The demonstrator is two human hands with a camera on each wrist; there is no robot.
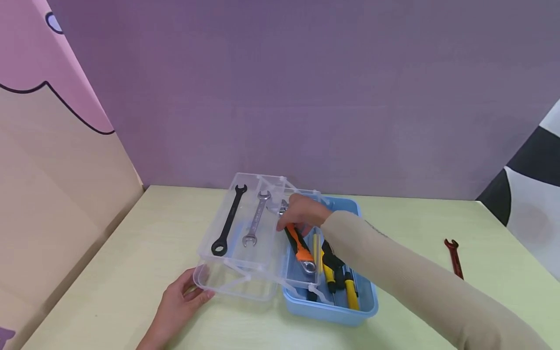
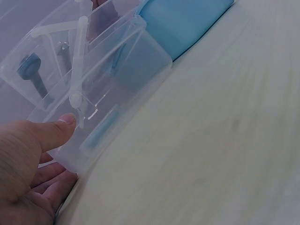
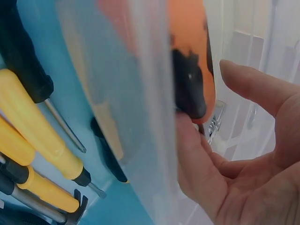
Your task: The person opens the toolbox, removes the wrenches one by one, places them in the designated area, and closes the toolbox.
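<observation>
left hand (image 1: 177,301) steadies tray (image 1: 227,282); right (image 1: 302,214) grips wrench (image 1: 297,245).

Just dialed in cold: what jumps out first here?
The right hand grips an orange-handled wrench at the open blue toolbox. Its clear tray is swung out left, holding a black spanner and a silver spanner; the left hand steadies its near corner.

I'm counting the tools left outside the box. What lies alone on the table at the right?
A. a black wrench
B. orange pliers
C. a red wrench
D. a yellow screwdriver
C: the red wrench lies alone on the table, away from the box and clear tray.
</observation>
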